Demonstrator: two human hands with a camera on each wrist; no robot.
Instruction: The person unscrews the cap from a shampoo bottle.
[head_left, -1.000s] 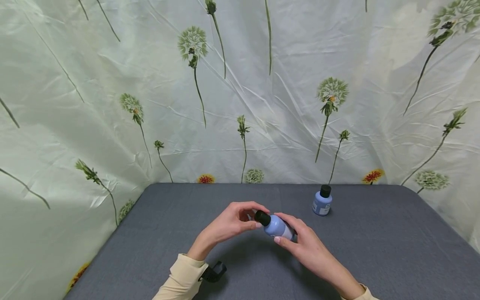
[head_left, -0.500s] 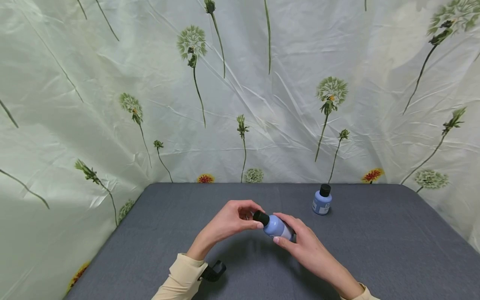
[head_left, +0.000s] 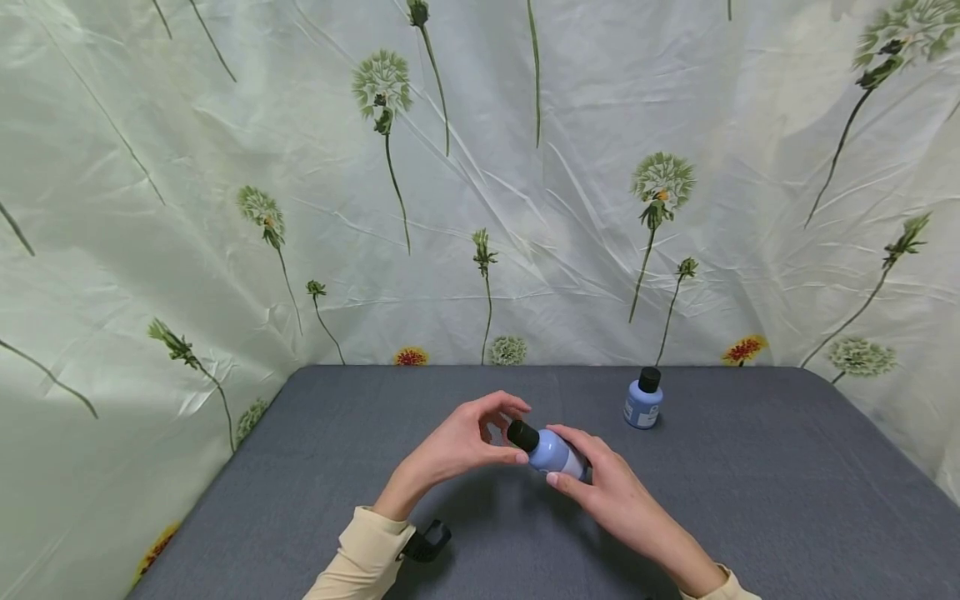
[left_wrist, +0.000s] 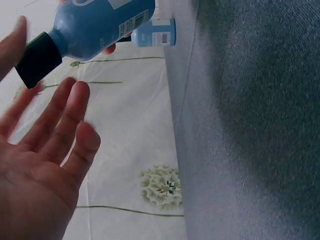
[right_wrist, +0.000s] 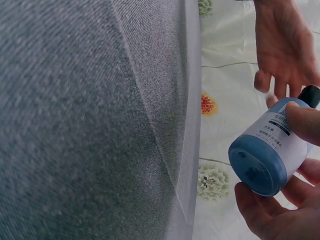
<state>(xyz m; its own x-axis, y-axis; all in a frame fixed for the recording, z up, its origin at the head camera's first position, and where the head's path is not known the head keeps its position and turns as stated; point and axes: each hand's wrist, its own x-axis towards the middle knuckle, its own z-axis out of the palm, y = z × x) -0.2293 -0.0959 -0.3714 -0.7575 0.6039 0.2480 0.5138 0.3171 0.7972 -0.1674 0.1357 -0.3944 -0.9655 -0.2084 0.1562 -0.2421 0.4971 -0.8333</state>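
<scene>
My right hand (head_left: 611, 492) grips a small blue bottle (head_left: 551, 452) by its body, thumb on the near side and fingers on the far side. The bottle is held tilted above the table, its black cap (head_left: 522, 435) pointing left. Around that cap my left hand (head_left: 468, 442) is spread. In the left wrist view, the left fingers (left_wrist: 55, 115) stand apart from the cap and the thumb lies close beside it; whether the thumb touches it I cannot tell. The right wrist view shows the bottle's base (right_wrist: 257, 170) and white printed label (right_wrist: 277, 127).
Another blue bottle (head_left: 642, 406) with a black cap stands upright at the back right of the dark grey table (head_left: 360, 417). Behind and at the sides hangs a pale curtain (head_left: 570, 208) with a dandelion print. A black strap (head_left: 427, 542) is on my left wrist.
The left fingers have loosened from the cap and lifted a little up and away. My right hand and the held bottle have stayed nearly still.
</scene>
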